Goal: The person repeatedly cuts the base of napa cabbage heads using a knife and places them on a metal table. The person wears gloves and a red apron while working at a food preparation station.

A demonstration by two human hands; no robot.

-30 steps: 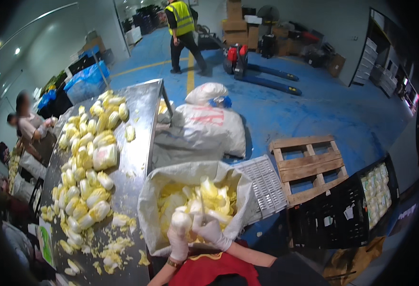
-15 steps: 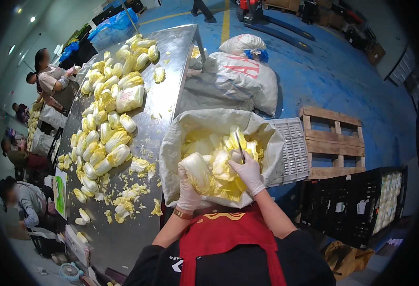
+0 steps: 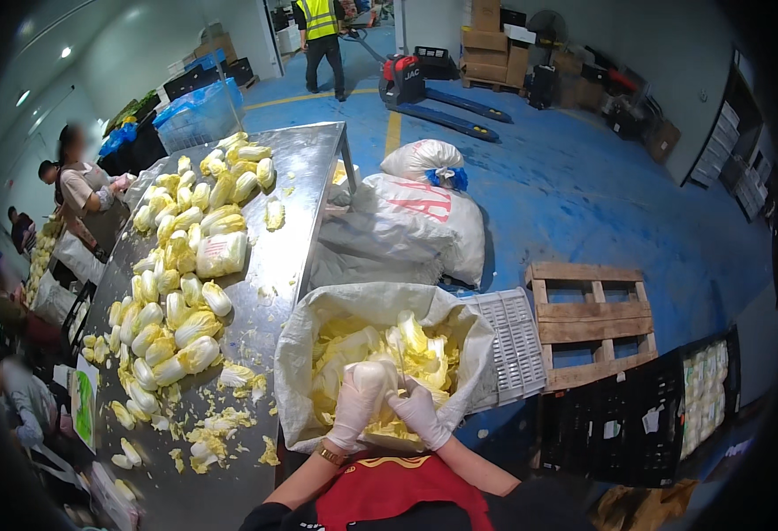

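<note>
My gloved left hand is closed around a napa cabbage, its pale base end turned up. Close beside it, my gloved right hand has its fingers curled round a knife, of which only a thin bit of blade shows by the cabbage. Both hands are over a wide-mouthed white woven sack. Loose yellow-green cabbage leaves fill the sack below and beyond them.
On the left, a steel table bears heaped napa cabbages and leaf scraps. Tied white sacks, a grey plastic crate, a wooden pallet and black crates stand around. Other people work beyond the table; a pallet jack is farther off.
My view has tilted up, showing more of the far room. The cabbage has turned base-up in my left hand, and my right hand with the knife has come in close to it.
</note>
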